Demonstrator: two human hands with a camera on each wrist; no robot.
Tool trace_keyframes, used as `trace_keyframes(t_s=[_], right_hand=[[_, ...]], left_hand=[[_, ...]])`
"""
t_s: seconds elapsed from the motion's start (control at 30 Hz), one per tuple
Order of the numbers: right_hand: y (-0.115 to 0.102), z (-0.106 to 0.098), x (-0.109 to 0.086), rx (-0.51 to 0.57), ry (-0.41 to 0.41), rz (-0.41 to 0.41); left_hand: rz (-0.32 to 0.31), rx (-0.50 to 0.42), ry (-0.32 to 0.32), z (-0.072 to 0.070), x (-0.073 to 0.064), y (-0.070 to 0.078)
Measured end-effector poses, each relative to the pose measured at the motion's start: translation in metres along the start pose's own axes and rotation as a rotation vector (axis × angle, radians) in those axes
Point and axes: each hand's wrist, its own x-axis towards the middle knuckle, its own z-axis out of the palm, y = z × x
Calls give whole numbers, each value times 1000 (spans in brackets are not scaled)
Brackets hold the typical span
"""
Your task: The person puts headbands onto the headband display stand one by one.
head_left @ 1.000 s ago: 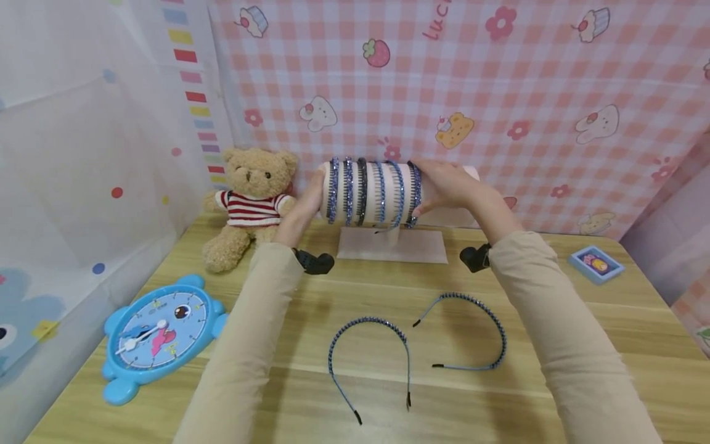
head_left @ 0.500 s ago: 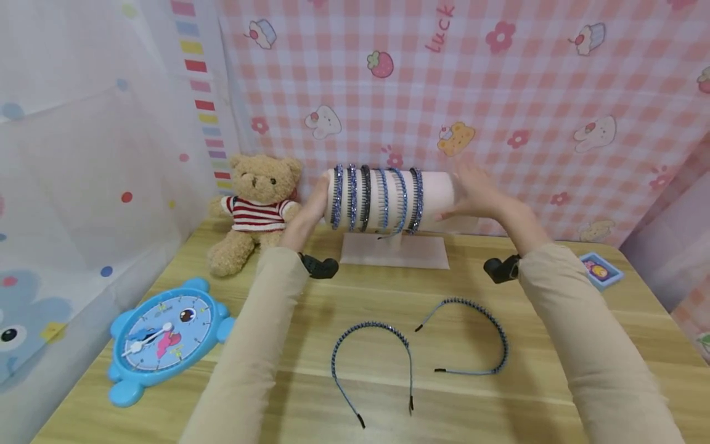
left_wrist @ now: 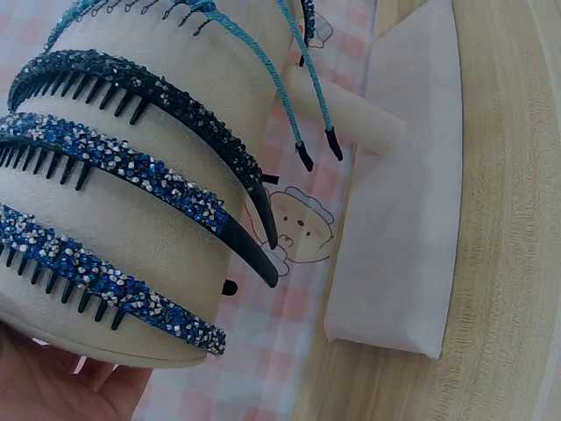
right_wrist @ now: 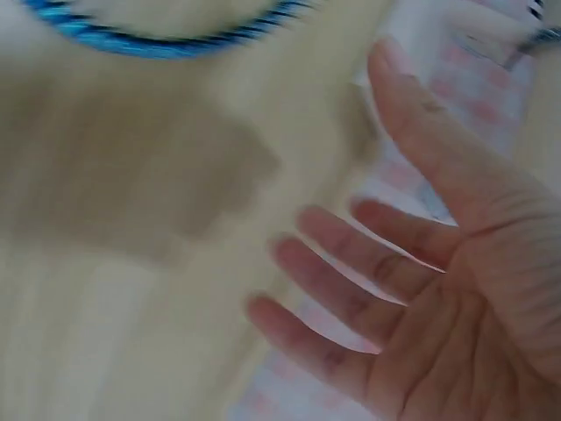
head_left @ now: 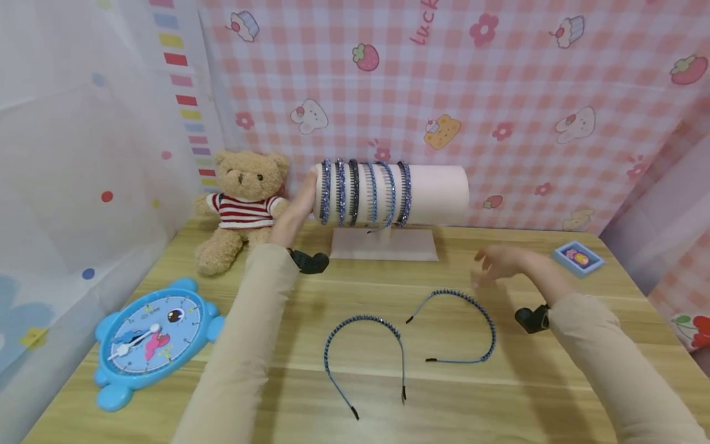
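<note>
My left hand (head_left: 302, 203) rests at the left end of a pale headband display stand (head_left: 440, 192), its fingers mostly hidden by the roll. Around the roll sit several toothed headbands: glittery blue ones (left_wrist: 114, 162), a dark one (left_wrist: 149, 92) and thin blue twisted ones (head_left: 390, 192). My right hand (head_left: 501, 262) is above the table, right of the stand, with spread, slightly bent fingers and nothing in it. Nearest to it lies a thin blue headband (head_left: 490, 327) on the table, its tips pointing left. Another blue headband (head_left: 363, 318) lies to its left, tips toward me.
A teddy bear (head_left: 244, 213) in a striped shirt sits left of the stand. A blue toy clock (head_left: 158, 342) lies at the table's left. At the right is a small blue framed picture (head_left: 578, 258). A pink checked cloth (head_left: 499, 80) hangs behind the wooden table (head_left: 460, 407).
My right hand has let go of the rightmost headband on the roll, moved off to the right and come down toward the table. My left hand has stayed at the roll's left end.
</note>
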Motion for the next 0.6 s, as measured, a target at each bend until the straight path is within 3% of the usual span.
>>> trace_keyframes(t_s=[0.1,0.23,0.43,0.5,0.6], right_hand=[[5,17,-3,65,-134,88],[7,36,-3,175,-209,130],[9,35,-6,106,-135,116],[10,30,-7,87,-116,118],[13,21,-9,115,-100,101]], left_hand=[[2,-3,-1,0,0,-1],[5,-1,1,0,1,-2],[-23,1,-5,-1,-1,-1],[-25,-1,-8,-1,-7,6],[-12,-8,-11,0,-6,5]])
